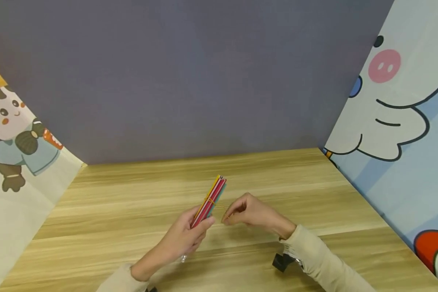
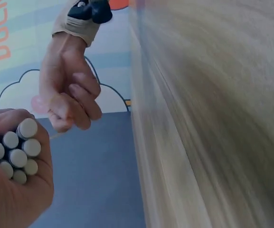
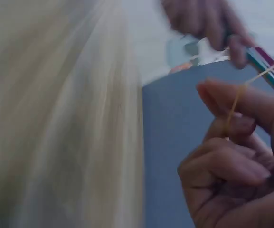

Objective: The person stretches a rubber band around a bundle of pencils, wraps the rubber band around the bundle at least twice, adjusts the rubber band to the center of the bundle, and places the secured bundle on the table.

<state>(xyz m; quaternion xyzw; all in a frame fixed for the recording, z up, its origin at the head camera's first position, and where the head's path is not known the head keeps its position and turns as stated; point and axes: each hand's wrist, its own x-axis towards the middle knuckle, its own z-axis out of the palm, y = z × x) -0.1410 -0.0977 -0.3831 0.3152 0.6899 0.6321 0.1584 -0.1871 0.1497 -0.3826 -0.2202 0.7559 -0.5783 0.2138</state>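
My left hand (image 1: 184,237) grips a bundle of pencils (image 1: 213,192) in yellow, red, white and teal, tilted up and to the right. In the left wrist view the pencils' round whitish ends (image 2: 18,158) stick out of the fist. A thin yellow rubber band (image 1: 209,200) crosses the bundle above the fingers. To the right of the bundle, my right hand (image 1: 255,213) holds part of the band with bent fingers. The right wrist view shows the band (image 3: 235,105) stretched from the pencils (image 3: 265,66) over a finger and down toward the others.
Both hands are above a wood-grain table (image 1: 124,194). A grey panel (image 1: 204,81) rises at its back edge, and cartoon-printed walls (image 1: 405,134) stand at both sides. A small black device (image 1: 282,261) is strapped at the right wrist.
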